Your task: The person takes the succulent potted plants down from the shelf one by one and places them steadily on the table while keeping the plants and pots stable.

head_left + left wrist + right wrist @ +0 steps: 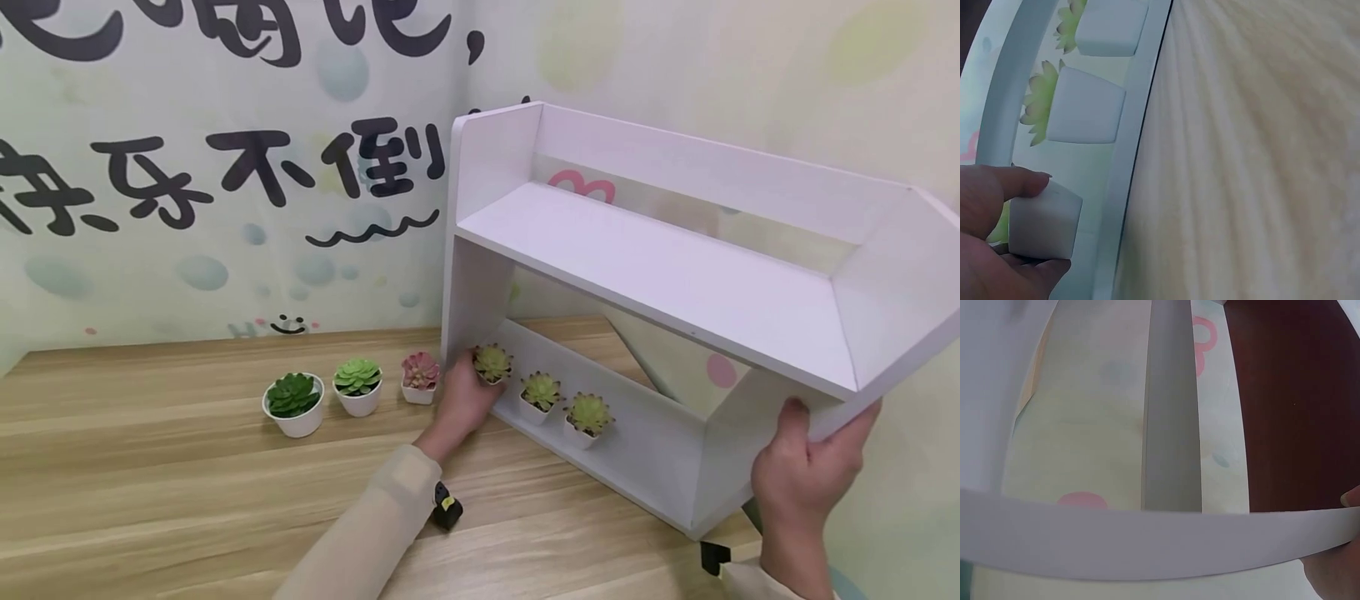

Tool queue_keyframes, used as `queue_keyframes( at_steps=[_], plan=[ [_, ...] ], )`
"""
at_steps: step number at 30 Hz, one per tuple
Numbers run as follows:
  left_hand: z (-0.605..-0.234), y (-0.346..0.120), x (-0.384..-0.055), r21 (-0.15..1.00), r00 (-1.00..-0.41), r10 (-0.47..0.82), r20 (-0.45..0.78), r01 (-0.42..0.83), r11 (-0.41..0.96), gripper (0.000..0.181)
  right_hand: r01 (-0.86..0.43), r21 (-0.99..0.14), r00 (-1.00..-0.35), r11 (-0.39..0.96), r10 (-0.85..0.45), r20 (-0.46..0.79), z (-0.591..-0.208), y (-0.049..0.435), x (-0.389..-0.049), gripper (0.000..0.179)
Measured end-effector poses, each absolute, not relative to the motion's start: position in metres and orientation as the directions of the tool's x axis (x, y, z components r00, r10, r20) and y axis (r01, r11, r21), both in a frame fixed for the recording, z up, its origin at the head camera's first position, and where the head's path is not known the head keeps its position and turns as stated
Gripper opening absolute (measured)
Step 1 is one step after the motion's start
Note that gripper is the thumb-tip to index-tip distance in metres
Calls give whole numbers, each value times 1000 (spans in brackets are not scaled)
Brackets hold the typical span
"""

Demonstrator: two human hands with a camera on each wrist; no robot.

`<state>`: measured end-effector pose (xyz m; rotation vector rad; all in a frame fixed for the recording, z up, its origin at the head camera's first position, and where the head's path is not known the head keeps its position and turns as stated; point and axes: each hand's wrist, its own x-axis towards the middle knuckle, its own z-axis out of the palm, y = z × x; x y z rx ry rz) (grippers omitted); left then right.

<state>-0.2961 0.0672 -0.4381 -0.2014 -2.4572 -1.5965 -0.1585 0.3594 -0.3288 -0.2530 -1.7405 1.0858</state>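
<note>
A white two-tier shelf (660,292) stands at an angle at the right. My left hand (461,400) is at the left end of its lower board, holding a small potted succulent (492,363) with pale green, dark-tipped leaves. In the left wrist view, thumb and fingers pinch the white pot (1044,222) from two sides. Two similar succulents, one in the middle (540,392) and one further right (588,414), sit in a row on the lower board. My right hand (806,471) grips the shelf's right side panel (1160,547), thumb on the inner face; its other fingers are partly hidden.
Left of the shelf, on the wooden table (187,500), stand a dark green succulent (294,396), a bright green one (357,379) and a reddish one (420,375), all in white pots. Behind is a printed wall covering (360,275). The shelf's right end is near the table's right edge.
</note>
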Motion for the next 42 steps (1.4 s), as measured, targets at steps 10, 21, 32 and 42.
queue_keyframes(
  at_steps=[10, 21, 32, 42],
  plan=[
    [-421, 59, -285, 848, -962, 35, 271, 255, 465, 59, -324, -760, -453, 564, 613, 648, -330, 360, -161, 57],
    [-402, 47, -268, 849, -959, 148, 243, 284, 446, 65, -350, -769, -437, 534, 633, 639, -331, 360, -161, 59],
    [-387, 29, -248, 882, -964, 179, 199, 256, 397, 63, -351, -773, -440, 529, 636, 634, -332, 359, -161, 58],
    [-379, 13, -232, 890, -961, 207, 181, 250, 381, 62, -348, -779, -439, 522, 643, 627, -331, 360, -161, 58]
  ],
)
